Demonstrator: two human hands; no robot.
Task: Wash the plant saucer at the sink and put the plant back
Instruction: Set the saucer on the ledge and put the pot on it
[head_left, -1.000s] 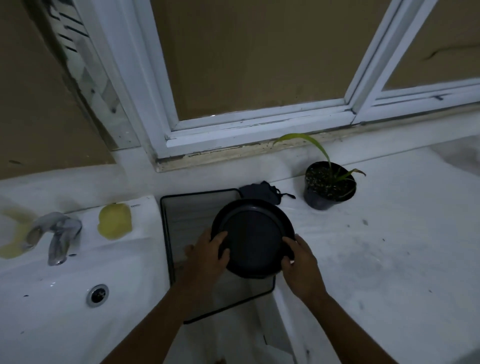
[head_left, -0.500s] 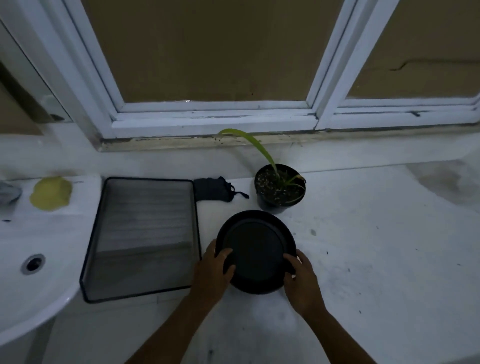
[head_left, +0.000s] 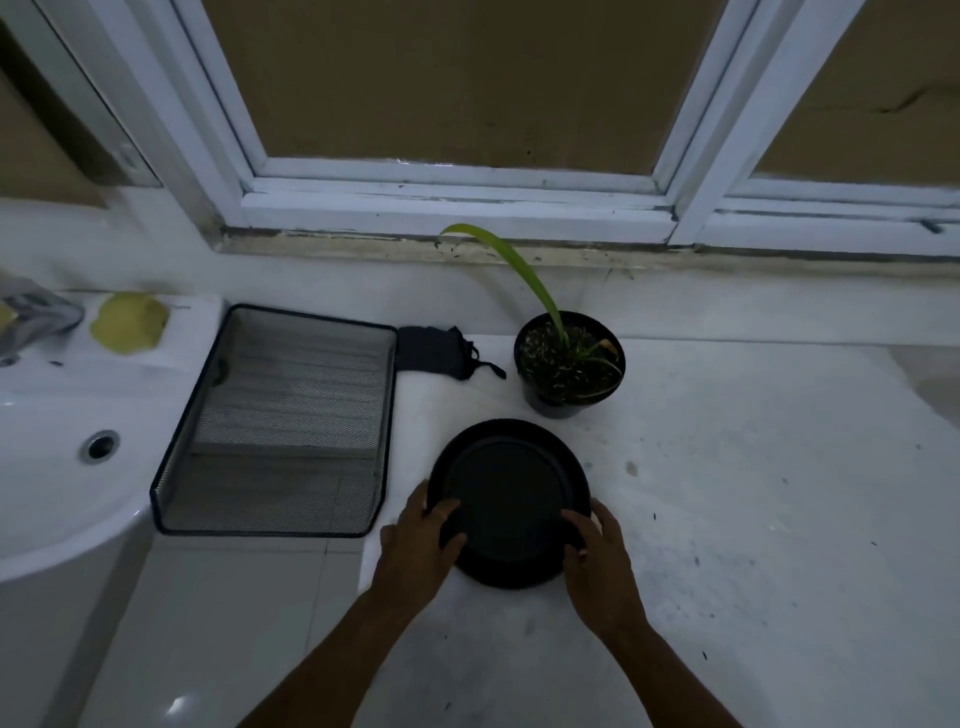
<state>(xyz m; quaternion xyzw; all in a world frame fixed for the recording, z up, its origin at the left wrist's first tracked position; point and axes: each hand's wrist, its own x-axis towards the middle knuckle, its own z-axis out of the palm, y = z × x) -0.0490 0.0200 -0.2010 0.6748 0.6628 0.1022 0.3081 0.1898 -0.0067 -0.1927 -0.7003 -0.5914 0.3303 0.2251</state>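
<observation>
A round black plant saucer (head_left: 506, 493) rests on or just above the white counter (head_left: 753, 519), held at its near rim from both sides. My left hand (head_left: 418, 540) grips its left edge with the thumb over the rim. My right hand (head_left: 597, 553) grips its right edge the same way. Behind the saucer, a little to the right, stands the plant (head_left: 569, 364), a black pot of soil with one long green leaf arching to the left. The white sink (head_left: 57, 467) with its drain hole lies at the far left.
A black wire-mesh tray (head_left: 285, 421) sits between sink and counter. A dark cloth pouch (head_left: 441, 353) lies behind it, beside the pot. A yellow sponge (head_left: 127, 322) and a grey tap (head_left: 31, 312) are on the sink's back edge. White window frames run along the wall.
Both hands have carried the saucer from over the mesh tray rightwards to the counter in front of the plant. The view has swung right, so the sink is now at the far left.
</observation>
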